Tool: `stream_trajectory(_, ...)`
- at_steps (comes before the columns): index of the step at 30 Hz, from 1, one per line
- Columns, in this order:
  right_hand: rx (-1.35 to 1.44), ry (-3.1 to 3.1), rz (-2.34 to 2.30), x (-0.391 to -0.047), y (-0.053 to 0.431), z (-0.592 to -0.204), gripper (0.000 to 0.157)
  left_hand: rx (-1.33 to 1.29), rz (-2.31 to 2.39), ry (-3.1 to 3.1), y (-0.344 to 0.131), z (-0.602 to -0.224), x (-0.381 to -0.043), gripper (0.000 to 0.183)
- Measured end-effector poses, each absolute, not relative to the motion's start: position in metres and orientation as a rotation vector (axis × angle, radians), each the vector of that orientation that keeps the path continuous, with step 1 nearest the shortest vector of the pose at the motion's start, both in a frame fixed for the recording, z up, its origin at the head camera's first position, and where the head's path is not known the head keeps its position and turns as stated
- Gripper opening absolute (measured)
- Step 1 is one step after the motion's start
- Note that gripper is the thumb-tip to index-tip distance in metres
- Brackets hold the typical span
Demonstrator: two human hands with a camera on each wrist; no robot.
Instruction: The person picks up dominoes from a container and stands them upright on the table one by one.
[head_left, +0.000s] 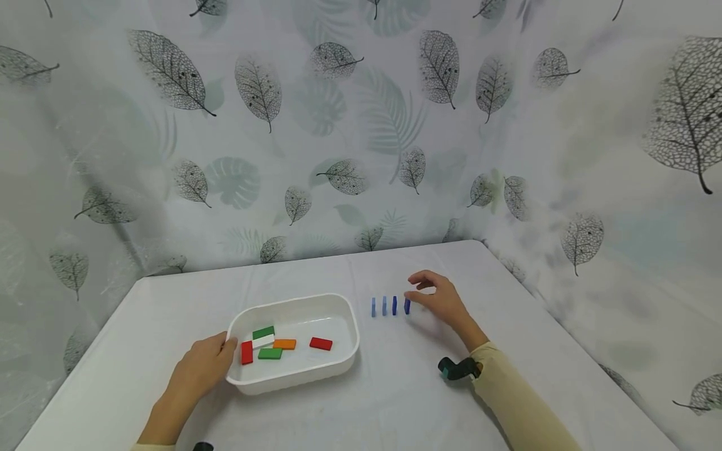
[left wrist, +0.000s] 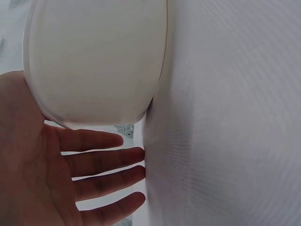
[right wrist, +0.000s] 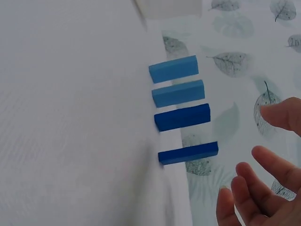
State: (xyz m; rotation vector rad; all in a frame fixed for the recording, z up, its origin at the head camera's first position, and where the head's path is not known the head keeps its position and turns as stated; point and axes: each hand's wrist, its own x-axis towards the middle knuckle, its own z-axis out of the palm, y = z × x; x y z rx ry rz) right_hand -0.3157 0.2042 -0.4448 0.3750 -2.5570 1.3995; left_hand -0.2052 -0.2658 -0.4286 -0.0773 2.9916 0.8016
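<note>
A white tray point(head_left: 304, 376) stands on the table, with my left hand point(head_left: 205, 363) at its left end. In the left wrist view, the thumb goes over the tray rim point(left wrist: 33, 84) while the other fingers point(left wrist: 106, 162) stretch out below the end wall. To the tray's right, several blue dominoes stand on end in a row: light blue ones point(right wrist: 178, 94) at the left, dark blue ones point(right wrist: 183, 117) towards the right. My right hand point(head_left: 440, 297) hovers by the rightmost dark blue domino point(right wrist: 188, 153), fingers loosely bent and spread, nothing between them.
Inside the tray lie flat red point(head_left: 321, 343), orange point(head_left: 284, 344), green point(head_left: 270, 354) and white point(head_left: 263, 341) dominoes, mostly bunched towards the left. A white cloth covers the table point(head_left: 395, 401). Leaf-print curtains point(head_left: 361, 125) hang behind and along both sides.
</note>
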Motion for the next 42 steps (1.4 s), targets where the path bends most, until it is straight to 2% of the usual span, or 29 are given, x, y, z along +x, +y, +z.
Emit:
stream_trajectory(4, 0.419, -2.442, 1.317, -0.304, 0.188, -0.43, 0.035, -0.087, 0.807, 2.987, -0.265, -0.431, -0.206, 0.051)
stream_trajectory(9, 0.601, -2.366, 1.221, -0.286, 0.156, -0.417, 0.034, -0.084, 0.809, 2.975, -0.264, -0.432, -0.206, 0.05)
stream_trajectory(17, 0.824, -2.401, 1.227, -0.264, 0.111, -0.42, 0.032, -0.065, 0.736, 2.972, -0.263, -0.433, -0.206, 0.052)
stream_trajectory(30, 1.152, -2.555, 1.11, -0.255, 0.046, -0.41, 0.029, -0.064, 0.726, 2.968, -0.261, -0.428, -0.201, 0.051)
stream_trajectory(42, 1.144, -2.769, 0.97, -0.265, 0.015, -0.405, 0.027, -0.047, 0.721, 2.978, -0.258, -0.425, -0.2, 0.048)
